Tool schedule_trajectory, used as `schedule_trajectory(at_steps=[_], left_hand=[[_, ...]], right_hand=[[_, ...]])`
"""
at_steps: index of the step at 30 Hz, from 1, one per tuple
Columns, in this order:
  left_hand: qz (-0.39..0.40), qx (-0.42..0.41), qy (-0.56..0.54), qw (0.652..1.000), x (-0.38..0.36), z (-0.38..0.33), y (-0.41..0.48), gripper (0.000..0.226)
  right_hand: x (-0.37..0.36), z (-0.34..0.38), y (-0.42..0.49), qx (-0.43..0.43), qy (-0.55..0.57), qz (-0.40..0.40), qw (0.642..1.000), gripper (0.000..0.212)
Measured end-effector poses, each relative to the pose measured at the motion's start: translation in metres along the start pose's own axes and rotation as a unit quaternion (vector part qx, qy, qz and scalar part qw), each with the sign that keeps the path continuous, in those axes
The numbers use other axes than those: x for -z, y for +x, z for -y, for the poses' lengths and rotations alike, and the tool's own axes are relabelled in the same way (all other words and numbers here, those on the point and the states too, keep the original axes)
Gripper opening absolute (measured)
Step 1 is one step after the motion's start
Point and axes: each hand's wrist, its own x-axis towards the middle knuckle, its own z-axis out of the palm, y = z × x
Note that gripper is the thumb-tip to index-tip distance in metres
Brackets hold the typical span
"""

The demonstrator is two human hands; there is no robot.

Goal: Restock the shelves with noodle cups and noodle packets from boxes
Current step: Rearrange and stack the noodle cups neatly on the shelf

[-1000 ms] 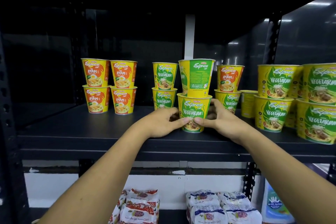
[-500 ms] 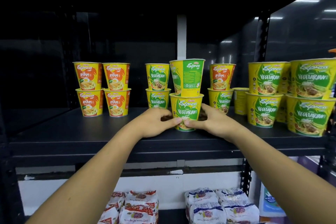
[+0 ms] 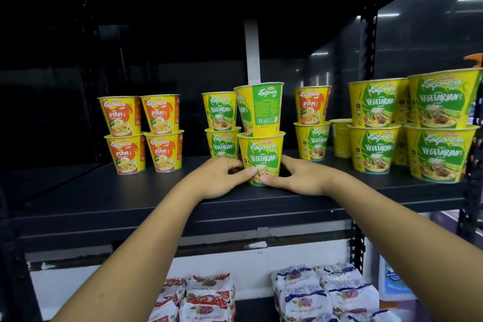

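On the upper shelf (image 3: 78, 191), front centre: two-high stack, both hands on it. Grip check? (jo)

Both wrapped: left hand (image 3: 217, 178) and right hand (image 3: 305, 178) clasp the bottom cup (image 3: 261, 157) near its base, fingers curled round the sides, thumbs on the front label. Nothing holds the top cup (image 3: 261, 110); it just sits on the bottom lid. (max)

Where's it headed, you reckon? (jo)

Guess: back into line with the Vegetarian stack (image 3: 222, 125) just behind-left, with a gap to the mixed stack (image 3: 312, 138) on the right. Ayam stacks (image 3: 141, 133) are well apart, far left. (max)

How to do it clean? (jo)

Slide, don't lift. Base flat on the shelf, slow even push from both sides. With a grip this low, the top cup can lag and tip. If it wobbles, move one hand up to steady it. Top cup shows its back panel, so twist it label-forward once parked. (max)

Risk? (jo)

Clipping the neighbour stack. Top cup overlaps it in view, so I can't tell if they touch. Noodle packets (image 3: 209, 293) on the level below aren't part of this step. (max)
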Motion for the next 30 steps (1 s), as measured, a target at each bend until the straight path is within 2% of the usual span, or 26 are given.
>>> schedule_trajectory(at_steps=[4,9,11,13,17,20,22,24,28,30], left_hand=[[-0.012,-0.004,-0.107,0.994,0.003,-0.003,-0.003,0.039],[-0.112,0.021,-0.266,0.957,0.018,-0.011,0.006,0.098],[-0.157,0.019,-0.295,0.942,0.027,-0.022,0.014,0.097],[-0.182,0.013,-0.319,0.930,0.037,-0.035,0.024,0.086],[-0.148,0.007,-0.346,0.927,0.048,-0.053,0.043,0.091],[-0.116,0.001,-0.382,0.917,0.051,-0.059,0.048,0.068],[-0.102,-0.002,-0.399,0.911,0.052,-0.059,0.051,0.065],[-0.104,-0.005,-0.409,0.907,0.051,-0.056,0.052,0.069],[-0.120,-0.002,-0.427,0.896,0.047,-0.054,0.051,0.107],[-0.109,-0.004,-0.445,0.889,0.046,-0.052,0.052,0.100]], right_hand=[[-0.001,0.000,-0.001,-0.004,0.007,-0.007,1.000,0.086],[-0.002,0.002,0.000,-0.004,0.027,-0.008,1.000,0.083],[-0.003,0.001,0.001,-0.004,0.030,-0.006,1.000,0.082],[-0.003,0.002,0.001,-0.006,0.029,-0.005,1.000,0.081],[-0.001,0.003,-0.001,-0.006,0.033,-0.006,0.999,0.074],[-0.001,0.001,-0.001,-0.007,0.036,-0.006,0.999,0.077],[-0.001,0.001,0.000,-0.008,0.038,-0.007,0.999,0.076],[-0.001,0.002,0.000,-0.008,0.039,-0.007,0.999,0.075],[0.000,0.001,0.001,-0.010,0.035,-0.004,0.999,0.077],[-0.001,0.001,0.002,-0.011,0.036,-0.003,0.999,0.079]])
